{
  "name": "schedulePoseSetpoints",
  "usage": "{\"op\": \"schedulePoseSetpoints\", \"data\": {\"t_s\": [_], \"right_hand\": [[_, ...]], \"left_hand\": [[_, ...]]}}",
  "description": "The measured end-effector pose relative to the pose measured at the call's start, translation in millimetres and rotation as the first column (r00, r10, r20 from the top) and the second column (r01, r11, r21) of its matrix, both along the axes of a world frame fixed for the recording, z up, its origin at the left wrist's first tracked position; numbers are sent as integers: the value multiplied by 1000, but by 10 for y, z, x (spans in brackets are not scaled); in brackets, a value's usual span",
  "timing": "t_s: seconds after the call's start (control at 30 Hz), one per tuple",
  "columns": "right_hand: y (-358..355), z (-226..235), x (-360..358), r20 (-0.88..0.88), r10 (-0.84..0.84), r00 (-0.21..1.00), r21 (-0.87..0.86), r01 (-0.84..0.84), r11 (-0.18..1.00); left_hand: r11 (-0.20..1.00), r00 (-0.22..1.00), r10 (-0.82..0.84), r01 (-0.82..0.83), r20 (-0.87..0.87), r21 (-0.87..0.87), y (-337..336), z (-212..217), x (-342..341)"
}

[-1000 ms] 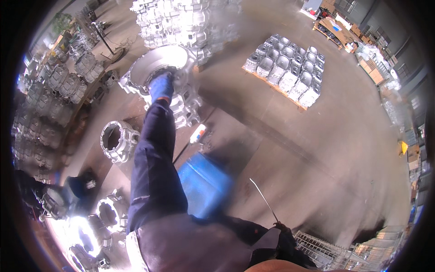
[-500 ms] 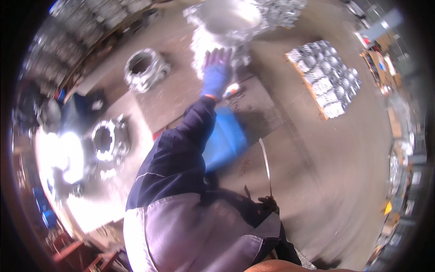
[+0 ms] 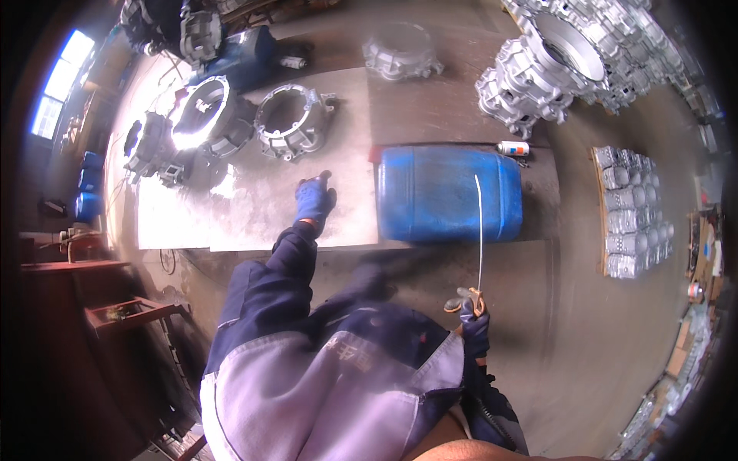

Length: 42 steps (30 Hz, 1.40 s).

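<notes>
My left hand (image 3: pixel 314 200), in a blue glove, hangs over the pale tabletop (image 3: pixel 254 219) with its fingers partly apart and nothing visible in them. Just beyond it stands a ring-shaped silver metal casting (image 3: pixel 292 123); a gap separates hand and casting. My right hand (image 3: pixel 475 326), in a dark glove, is closed around the handle of a tool with a long thin pale rod (image 3: pixel 480 230). The rod points away from me and overlaps the blue plastic drum (image 3: pixel 450 192) lying on the table. The tool's exact kind is unclear.
More castings (image 3: pixel 204 115) stand on the left of the table, one casting (image 3: pixel 400 50) at the back. Stacked castings (image 3: pixel 530 73) rise at the far right. A spray can (image 3: pixel 513 148) lies behind the drum. Loaded pallet (image 3: pixel 626 215) at right; red metal frame (image 3: pixel 134 311) at left.
My left hand has come back from the stacked castings to over the pale tabletop. The view has swung, bringing the drum and my right hand with the rod tool into clear sight.
</notes>
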State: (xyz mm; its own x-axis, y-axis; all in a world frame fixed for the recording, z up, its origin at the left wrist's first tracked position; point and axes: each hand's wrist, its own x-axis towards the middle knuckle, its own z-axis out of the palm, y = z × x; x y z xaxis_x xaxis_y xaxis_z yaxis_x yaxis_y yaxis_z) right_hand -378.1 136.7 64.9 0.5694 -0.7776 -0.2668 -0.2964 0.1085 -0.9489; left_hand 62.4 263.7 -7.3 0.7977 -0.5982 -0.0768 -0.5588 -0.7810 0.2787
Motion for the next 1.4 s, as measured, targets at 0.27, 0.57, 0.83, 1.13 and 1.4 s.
{"op": "schedulePoseSetpoints", "data": {"t_s": [0.27,0.57,0.83,1.13,1.4], "right_hand": [[695,-754,-115,20,-368,930,453,319,833],[1351,-366,175,-414,10,910,-296,-145,944],[1522,-163,690,-469,-88,879,-61,68,996],[1976,-598,418,-371,-379,848,-143,352,925],[1812,-445,679,-580,-55,812,-402,-227,887]], "left_hand": [[960,993,88,-63,-79,272,-8,-453,1090],[956,985,163,-171,52,237,-648,-1281,2560],[948,995,39,-66,92,310,-449,-1336,2668],[969,998,-58,56,1,243,-397,-1705,3042],[773,877,-477,451,-59,447,438,-1639,2446]]}}
